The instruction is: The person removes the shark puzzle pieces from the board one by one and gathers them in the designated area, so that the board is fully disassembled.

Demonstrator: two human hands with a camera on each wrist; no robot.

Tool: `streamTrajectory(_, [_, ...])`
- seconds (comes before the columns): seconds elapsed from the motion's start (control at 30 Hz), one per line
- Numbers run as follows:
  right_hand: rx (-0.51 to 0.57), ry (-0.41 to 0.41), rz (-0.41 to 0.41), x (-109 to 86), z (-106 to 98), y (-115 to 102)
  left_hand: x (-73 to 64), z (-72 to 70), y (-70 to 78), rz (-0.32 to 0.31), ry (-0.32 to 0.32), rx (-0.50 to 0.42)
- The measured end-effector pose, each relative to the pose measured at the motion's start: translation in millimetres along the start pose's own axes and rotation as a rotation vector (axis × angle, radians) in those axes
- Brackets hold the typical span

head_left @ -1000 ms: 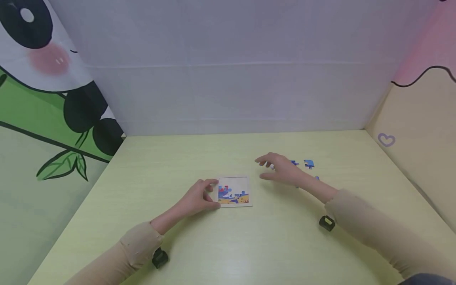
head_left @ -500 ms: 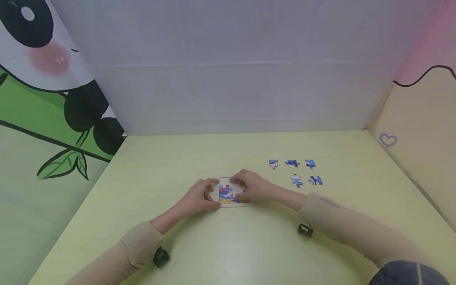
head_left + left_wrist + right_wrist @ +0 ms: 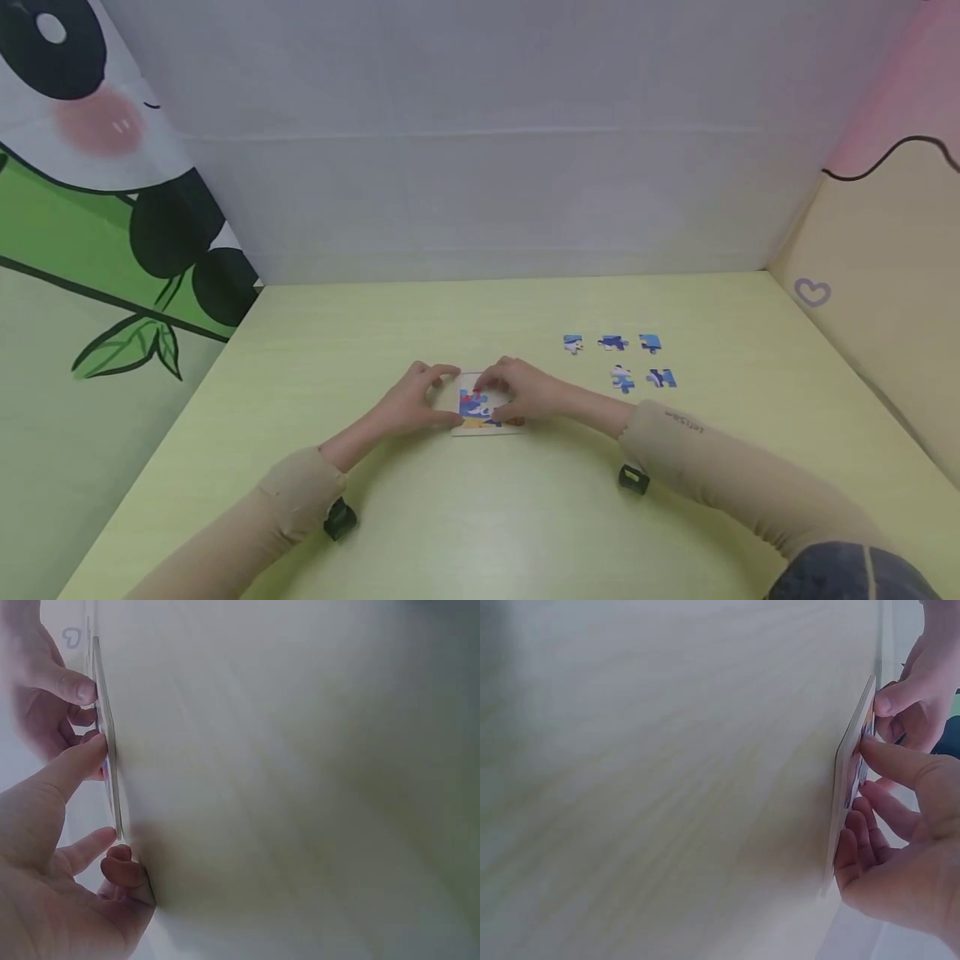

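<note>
A small square puzzle board (image 3: pixel 469 432) with a pale rim lies on the table, its lower part covered by blue, red and yellow picture pieces (image 3: pixel 474 406). My left hand (image 3: pixel 411 400) grips the board's left edge, thumb by the near corner and index finger by the far one. Over the right half of the board is my right hand (image 3: pixel 528 392), thumb and index fingertip apart and touching the picture pieces. That hand hides part of the picture. In the right wrist view, the right thumb and fingertips press on the board's face, with other fingers curled at its edge.
Several loose blue-and-white puzzle pieces (image 3: pixel 612 342) lie in two rows on the table, right of and beyond the board. A pale cloth wall (image 3: pixel 480 200) rises behind the table (image 3: pixel 390 333), with printed cloth panels at left and right.
My right hand has moved left and nearer, from beside the loose pieces onto the board, uncovering those pieces. My left hand has kept its place at the board's left edge.
</note>
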State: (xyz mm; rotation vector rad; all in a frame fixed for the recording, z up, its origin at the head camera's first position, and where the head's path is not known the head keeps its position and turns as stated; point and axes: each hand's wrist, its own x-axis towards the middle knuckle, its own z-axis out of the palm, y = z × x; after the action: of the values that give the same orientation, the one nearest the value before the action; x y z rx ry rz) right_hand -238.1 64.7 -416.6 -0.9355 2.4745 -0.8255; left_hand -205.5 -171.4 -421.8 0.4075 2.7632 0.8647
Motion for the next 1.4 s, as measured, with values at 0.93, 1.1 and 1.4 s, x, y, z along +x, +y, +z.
streamTrajectory(0.93, [0.032, 0.159, -0.046, 7.2, 7.5, -14.1, -1.6, 2.0, 1.5, -0.015, 0.013, 0.013])
streamTrajectory(1.1, [0.002, 0.157, -0.046, 7.6, 7.7, -14.8, -1.6, 2.5, 1.6, -0.018, 0.007, 0.007])
streamTrajectory(1.4, [-0.019, 0.158, -0.06, 10.6, 11.5, -13.1, -2.5, 1.4, 4.3, -0.026, 0.009, 0.0])
